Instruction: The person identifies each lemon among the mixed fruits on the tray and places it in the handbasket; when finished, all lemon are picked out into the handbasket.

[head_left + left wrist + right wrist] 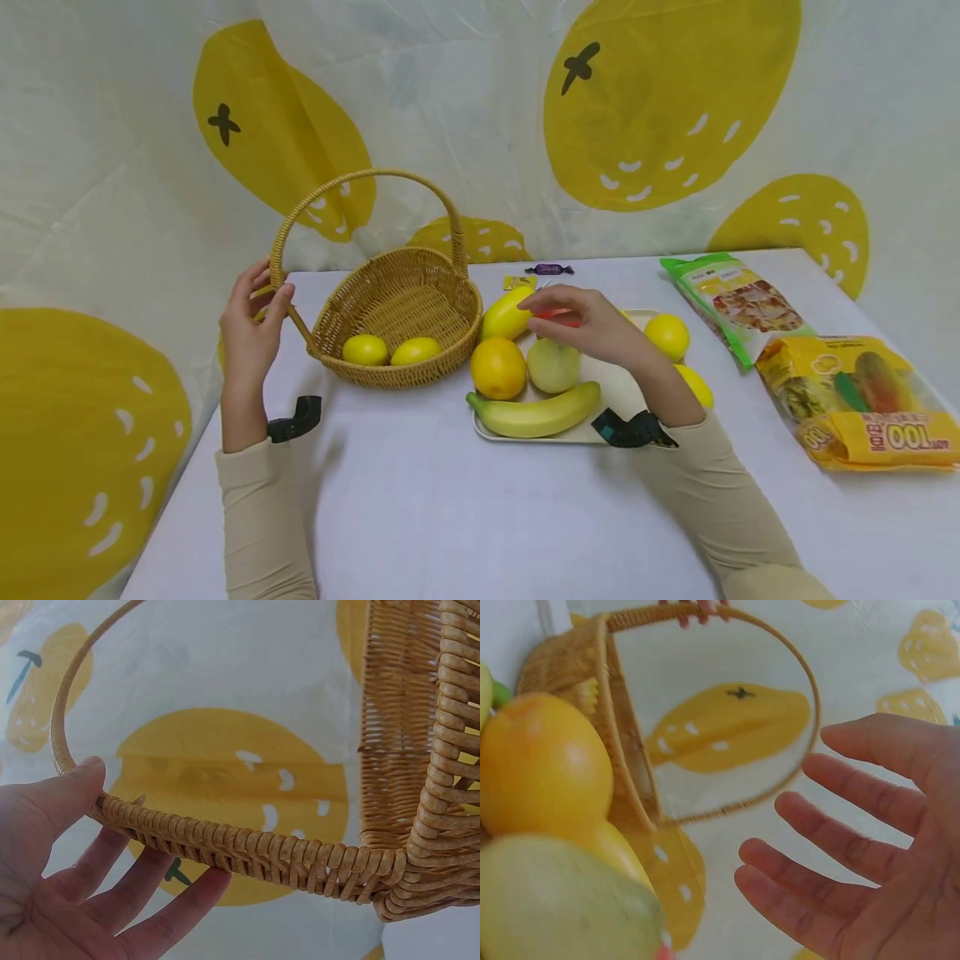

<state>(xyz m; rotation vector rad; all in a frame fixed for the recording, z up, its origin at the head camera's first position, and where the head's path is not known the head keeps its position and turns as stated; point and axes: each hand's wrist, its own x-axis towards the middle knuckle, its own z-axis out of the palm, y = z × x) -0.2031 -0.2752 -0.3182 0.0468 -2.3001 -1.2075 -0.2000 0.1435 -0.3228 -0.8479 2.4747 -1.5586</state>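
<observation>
My left hand holds the side of the wicker basket's handle, thumb in front and fingers behind. Two lemons lie inside the basket. Over the fruit tray hovers my right hand, its fingers loosely spread with nothing in them, as the right wrist view shows. Beneath and around it are a pale green round fruit, an orange, a long yellow fruit and a banana at the front. A red item is mostly hidden behind the right hand.
Yellow round fruits sit at the tray's right side. Farther right lie a green-edged food bag and a yellow snack bag. A purple wrapped candy and a small yellow packet lie behind the tray, near a fruit-print curtain.
</observation>
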